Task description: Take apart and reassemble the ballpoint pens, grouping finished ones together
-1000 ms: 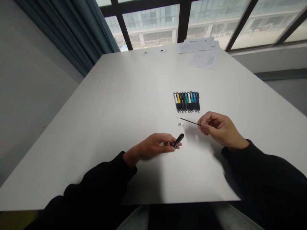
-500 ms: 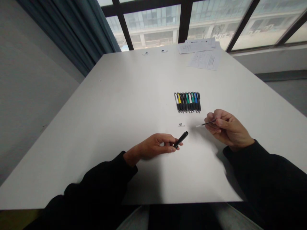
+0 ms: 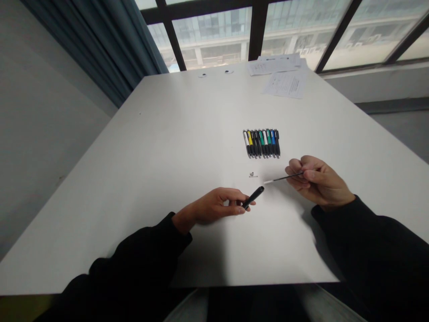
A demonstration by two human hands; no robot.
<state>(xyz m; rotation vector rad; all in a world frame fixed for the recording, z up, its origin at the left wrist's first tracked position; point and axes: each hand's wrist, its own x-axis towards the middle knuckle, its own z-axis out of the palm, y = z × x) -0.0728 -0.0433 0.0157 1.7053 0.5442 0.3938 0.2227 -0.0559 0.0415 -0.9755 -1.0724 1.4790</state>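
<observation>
My left hand (image 3: 223,205) pinches a black pen barrel (image 3: 254,197) between thumb and fingers, its upper end tilted up to the right. In my right hand (image 3: 317,181) is a thin pen refill (image 3: 284,177), dark along most of its length with a whitish end. That pale end points left and sits just beside the barrel's upper end; whether they touch I cannot tell. Small pen parts (image 3: 253,175) lie on the table just beyond the barrel. Farther back, several pens (image 3: 261,144) with white, yellow, black, green and blue barrels lie side by side in a row.
The white table (image 3: 167,147) runs back to the window. Sheets of paper (image 3: 284,82) lie at its far right, and two small dark-marked items (image 3: 202,75) near the far edge. A blue-grey curtain (image 3: 100,40) hangs at the left.
The refill's pale end has come leftward, close to the barrel's upper end, and more of the refill shows outside my right fingers. My left hand has barely moved.
</observation>
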